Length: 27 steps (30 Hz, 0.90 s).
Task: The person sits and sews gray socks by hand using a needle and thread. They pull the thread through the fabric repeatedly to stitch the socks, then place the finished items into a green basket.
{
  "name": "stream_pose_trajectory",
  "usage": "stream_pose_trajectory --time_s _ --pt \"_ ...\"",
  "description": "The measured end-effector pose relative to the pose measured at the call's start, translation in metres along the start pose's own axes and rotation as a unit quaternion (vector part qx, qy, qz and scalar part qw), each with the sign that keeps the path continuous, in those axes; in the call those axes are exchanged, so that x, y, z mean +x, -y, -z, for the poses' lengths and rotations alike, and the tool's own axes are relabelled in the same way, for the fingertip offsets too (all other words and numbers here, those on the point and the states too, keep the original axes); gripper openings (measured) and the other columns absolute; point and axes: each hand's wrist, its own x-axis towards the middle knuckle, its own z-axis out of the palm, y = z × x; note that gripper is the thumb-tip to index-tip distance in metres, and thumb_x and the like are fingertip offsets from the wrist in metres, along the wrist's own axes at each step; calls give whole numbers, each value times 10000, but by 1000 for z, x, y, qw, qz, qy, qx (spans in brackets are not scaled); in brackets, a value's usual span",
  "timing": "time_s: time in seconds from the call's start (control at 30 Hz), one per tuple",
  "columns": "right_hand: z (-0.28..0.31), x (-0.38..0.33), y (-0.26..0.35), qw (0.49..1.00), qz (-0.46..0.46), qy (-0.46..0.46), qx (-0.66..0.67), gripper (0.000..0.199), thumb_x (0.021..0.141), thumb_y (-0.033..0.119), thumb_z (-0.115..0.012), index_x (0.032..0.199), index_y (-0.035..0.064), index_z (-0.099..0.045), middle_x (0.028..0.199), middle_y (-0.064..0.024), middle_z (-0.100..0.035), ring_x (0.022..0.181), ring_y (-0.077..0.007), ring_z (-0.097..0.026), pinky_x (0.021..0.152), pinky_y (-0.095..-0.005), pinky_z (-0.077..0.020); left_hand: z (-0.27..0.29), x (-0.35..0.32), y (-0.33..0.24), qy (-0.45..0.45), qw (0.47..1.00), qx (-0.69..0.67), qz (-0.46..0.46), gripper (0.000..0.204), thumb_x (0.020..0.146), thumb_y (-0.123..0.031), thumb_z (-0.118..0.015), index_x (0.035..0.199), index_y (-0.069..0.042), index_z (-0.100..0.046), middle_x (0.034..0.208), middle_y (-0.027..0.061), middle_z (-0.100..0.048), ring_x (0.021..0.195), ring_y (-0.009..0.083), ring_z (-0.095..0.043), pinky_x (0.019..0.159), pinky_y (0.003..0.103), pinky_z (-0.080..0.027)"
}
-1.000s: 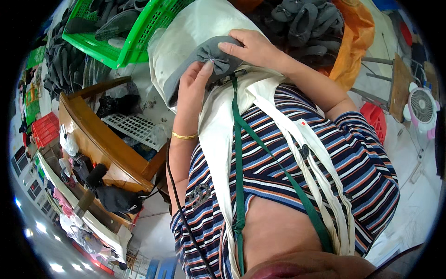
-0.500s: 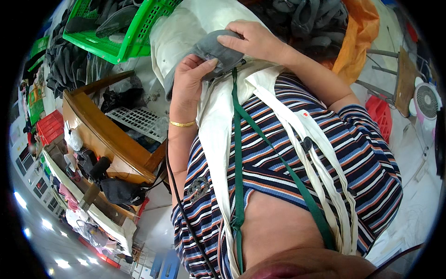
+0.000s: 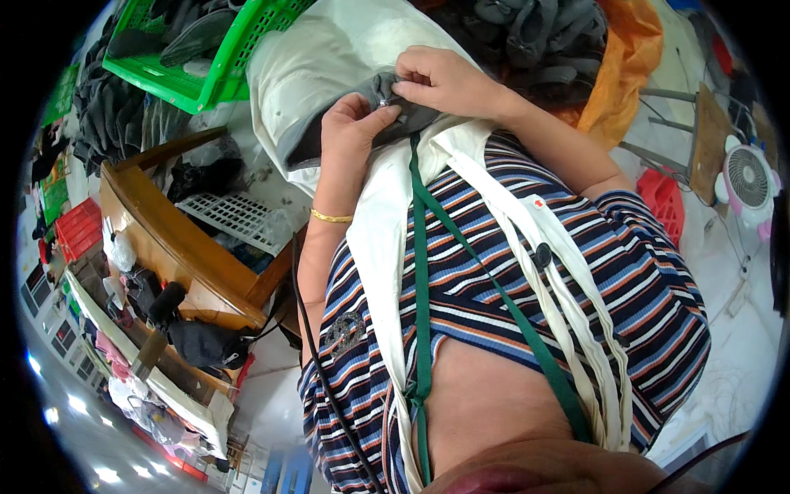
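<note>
A dark grey cloth shoe (image 3: pixel 306 142) lies across my lap on the white apron (image 3: pixel 288 70), held between both hands. My left hand (image 3: pixel 350 130) grips its near side, thumb and forefinger pinched together. At those fingertips a small shiny piece (image 3: pixel 383 104) shows against the grey cloth; its kind is too small to tell. My right hand (image 3: pixel 451 82) is closed on the shoe's upper right edge, fingers curled inward close to the left thumb. Part of the shoe is hidden under the hands.
A green crate (image 3: pixel 212 92) of similar grey shoes stands at the upper left. More dark shoes (image 3: pixel 539 37) fill an orange sack (image 3: pixel 632 62) at the upper right. Left of me is a curved wooden frame (image 3: pixel 185 239); a fan (image 3: pixel 750 179) and red basket (image 3: pixel 661 204) stand right.
The shoe has been turned and bunched, so its flat grey face no longer shows. My right fingers have curled in beside the left thumb. The shiny piece has come into sight.
</note>
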Motion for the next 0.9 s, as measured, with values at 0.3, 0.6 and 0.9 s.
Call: stream_pose_trajectory --time_s 0.3,0.6,0.9 --pt "-15 1 -13 991 41 -127 16 259 812 276 -705 865 38 -618 854 -164 -588 838 -321 -583 745 -419 -465 -6 1 -5 -36 994 96 -43 154 911 -100 -647 788 -34 -584 789 -40 -552 730 53 -448 629 237 -378" --pt "26 -40 -31 976 -125 -82 159 485 928 468 -628 894 -13 -681 768 -152 -656 725 -207 -603 669 -365 -473 -33 0 -31 19 830 483 -280 187 904 -126 -702 949 37 -622 911 109 -637 818 231 -582 765 338 -474" --pt "67 -115 -156 540 -228 -481 652 270 954 391 -624 955 121 -610 827 -23 -583 574 -147 -461 495 -279 -403 -20 2 -19 -1 827 451 -336 157 905 -115 -692 967 28 -670 844 117 -667 762 234 -606 696 335 -487"
